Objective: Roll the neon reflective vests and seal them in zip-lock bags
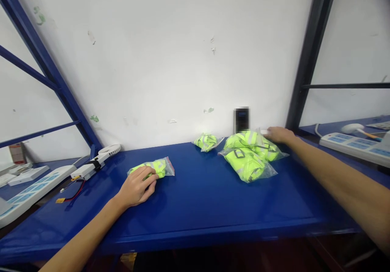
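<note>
Centrally, the head view shows a blue shelf [198, 207] set against a white wall [183, 60]. Left hand [137, 187]: palm down on the shelf, fingers loosely curled over the near end of a small bag [157, 168] holding folded yellow-green cloth; it presses on the bag rather than pinching it. This bag lies left of shelf centre, about midway between front edge and wall. Right hand [278, 134]: reaching to the back right of the shelf, fingers resting on the far edge of a pile of bags [250, 154] with the same yellow-green contents; whether the fingers close on the plastic cannot be told. A fourth bag [207, 141] lies just left of the pile, near the wall. A dark device [241, 119] stands against the wall behind the pile. At the shelf's left end lie a white fan [110, 149] and a red-and-black cable [72, 190]. Beyond the shelf's right upright [307, 56], a power strip [355, 146] lies on the neighbouring shelf.
</note>
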Demonstrator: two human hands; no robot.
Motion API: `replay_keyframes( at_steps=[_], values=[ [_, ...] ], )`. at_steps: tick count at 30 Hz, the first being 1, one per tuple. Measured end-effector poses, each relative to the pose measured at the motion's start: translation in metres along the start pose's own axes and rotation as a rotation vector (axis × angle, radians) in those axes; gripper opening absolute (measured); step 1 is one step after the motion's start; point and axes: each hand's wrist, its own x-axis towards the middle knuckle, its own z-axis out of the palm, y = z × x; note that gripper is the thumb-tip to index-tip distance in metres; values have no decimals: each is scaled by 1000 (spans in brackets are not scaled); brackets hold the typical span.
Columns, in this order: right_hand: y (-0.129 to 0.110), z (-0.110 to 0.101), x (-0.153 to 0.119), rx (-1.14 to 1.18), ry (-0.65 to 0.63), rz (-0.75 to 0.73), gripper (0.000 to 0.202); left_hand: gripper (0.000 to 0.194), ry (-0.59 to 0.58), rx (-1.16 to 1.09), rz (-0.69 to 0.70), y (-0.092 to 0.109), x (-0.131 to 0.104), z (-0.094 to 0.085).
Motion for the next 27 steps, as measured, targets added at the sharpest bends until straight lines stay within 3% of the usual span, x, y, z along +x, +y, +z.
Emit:
replay_keyframes(
  at_steps=[3, 6, 8, 10, 12, 13, 15, 17, 18, 21, 23, 27],
  values=[
    [-5, -20, -15, -68, 13, 67, 64, 19, -8, -58, -21, -4, 2, -3],
    [-29, -49, -51, 30, 323, 70, 70, 16, 76, -191, -108, 13, 12, -12],
    [-60, -64, -93, 105, 569, -56, 67, 18, 186, -357, -301, 39, 26, -20],
    [-100, -67, -150, 154, 600, -336, 66, 24, 164, -682, -562, 73, 45, -26],
    [-143, -59, -212, 214, 488, -639, 56, 35, -46, -1118, -670, 108, 64, -30],
    [-163, -53, -240, 239, 426, -759, 48, 38, -99, -1277, -681, 123, 72, -31],
    [-197, -39, -285, 301, 363, -851, 40, 37, -152, -1434, -715, 144, 79, -34],
    [-218, -32, -310, 407, 306, -816, 39, 32, -130, -1478, -793, 154, 75, -39],
    [-225, -31, -316, 481, 218, -805, 41, 30, -125, -1480, -828, 156, 68, -43],
    [-233, -36, -328, 721, -194, -767, 39, 34, -194, -1481, -885, 161, 34, -60],
    [-235, -40, -338, 845, -416, -700, 33, 51, -256, -1478, -907, 169, 5, -72],
    [-237, -35, -370, 986, -439, -516, 36, 80, -228, -1487, -904, 191, -46, -80]
  ],
)
